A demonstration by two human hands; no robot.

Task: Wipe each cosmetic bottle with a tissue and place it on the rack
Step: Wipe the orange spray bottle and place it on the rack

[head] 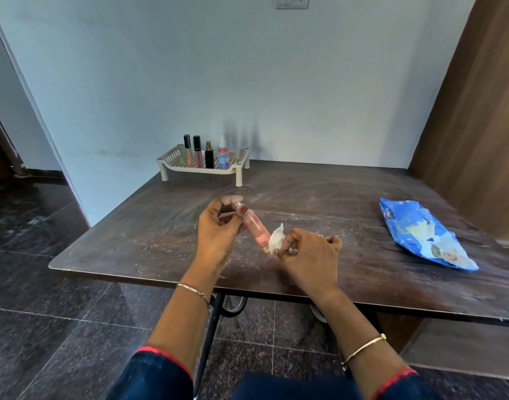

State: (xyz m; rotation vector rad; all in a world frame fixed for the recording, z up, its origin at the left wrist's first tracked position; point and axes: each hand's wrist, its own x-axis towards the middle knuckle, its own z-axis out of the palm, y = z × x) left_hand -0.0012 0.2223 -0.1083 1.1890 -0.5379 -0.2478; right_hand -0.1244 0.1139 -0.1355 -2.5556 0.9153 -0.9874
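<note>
the left hand (218, 229) grips the pink bottle (256, 230) by its top, in front of the rack (171, 156). the right hand (309, 255) pinches a white tissue (276, 241) against the bottle's low end. four other bottles (209, 158) stand on the rack.

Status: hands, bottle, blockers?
Left hand grips pink bottle. Right hand pinches tissue at its base. Rack holds four bottles; nothing seen blocking it.

Cosmetic bottles (209, 157): five. Four stand on the one rack (239, 176) beyond the left hand (218, 235); one pink bottle (256, 229) is in it. Tissue (276, 242): one, in the right hand (308, 255). Blue packet (420, 235): one, well right of it.
</note>
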